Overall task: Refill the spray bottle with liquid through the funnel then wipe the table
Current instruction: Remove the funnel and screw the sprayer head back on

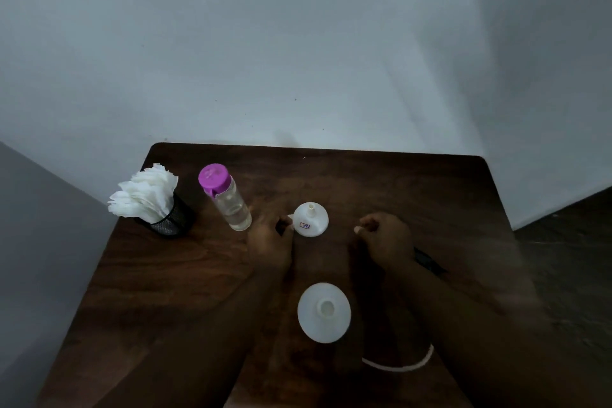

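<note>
Head view, dial laid on the table [414, 195], 6 o'clock nearest the person.

Spray bottle [324, 311]: white, upright at about 6 o'clock, seen from straight above. Neck is open with no spray head on it and no funnel in it. Fill level cannot be read through the wall.

Funnel [311, 220]: white, near the dial's centre, mouth down on the wood with the spout pointing up. At 12 o'clock from the spray bottle, well apart from it.

Refill bottle [228, 199]: clear, at about 10 o'clock, purple cap on, clear liquid in the lower part. Nothing poured as far as shown.

Tissues [145, 195]: white bunch in a black mesh cup [172, 222], far out at 9 to 10 o'clock, untouched by either hand.

Left hand [270, 242]: at the funnel's 9 o'clock edge, motion-blurred. Fingertips are right at the rim; whether they pinch it or only touch it, cannot tell.

Right hand [385, 238]: at 3 o'clock from the funnel, apart from it. Fingers are curled in and no object shows in them.

White tube [400, 364]: curved, lying at 5 o'clock from the spray bottle. Probably the sprayer's dip tube, not certain.

Progress, judged: early. Spray bottle looks opened. Left to do: turn the funnel over and seat it in the neck, uncap the refill bottle, pour, close up, then take a tissue and wipe the table
</note>
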Motion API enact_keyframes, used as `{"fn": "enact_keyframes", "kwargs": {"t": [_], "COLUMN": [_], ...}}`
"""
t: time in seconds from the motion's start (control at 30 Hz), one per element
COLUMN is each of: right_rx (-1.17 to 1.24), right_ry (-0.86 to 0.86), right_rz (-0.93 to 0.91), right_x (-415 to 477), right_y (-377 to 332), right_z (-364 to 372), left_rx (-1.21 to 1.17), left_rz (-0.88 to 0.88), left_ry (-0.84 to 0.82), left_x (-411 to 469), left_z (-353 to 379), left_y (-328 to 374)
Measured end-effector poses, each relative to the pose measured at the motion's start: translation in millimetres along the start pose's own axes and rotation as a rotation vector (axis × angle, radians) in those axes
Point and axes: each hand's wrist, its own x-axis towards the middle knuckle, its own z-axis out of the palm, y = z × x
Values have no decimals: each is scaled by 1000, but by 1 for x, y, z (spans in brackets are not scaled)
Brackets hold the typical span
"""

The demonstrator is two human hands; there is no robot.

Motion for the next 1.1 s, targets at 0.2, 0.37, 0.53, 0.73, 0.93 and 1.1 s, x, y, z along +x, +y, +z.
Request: {"fn": "enact_keyframes", "kwargs": {"t": [0.2,0.37,0.53,0.73,0.93,1.1], "right_rx": [-282,-263,-288,-166,208,414], "right_ry": [-56,-186,-85,-60,-148,-144], "right_rz": [-57,-13,-16,96,210,212], "right_x": [2,23,-14,-35,-44,-66], "right_y": [79,140,116,115,121,105], "right_z": [-42,-25,-41,-54,-77,-102], "left_rx": [59,94,102,50,-33,196], "left_rz": [54,124,144,172,301,780], "left_ry": [-43,-34,-10,117,125,-121], "left_x": [-38,-69,-88,-116,-192,-231], "left_z": [-21,-27,-32,-46,-55,-41], "left_y": [15,17,18,27,35,26]}}
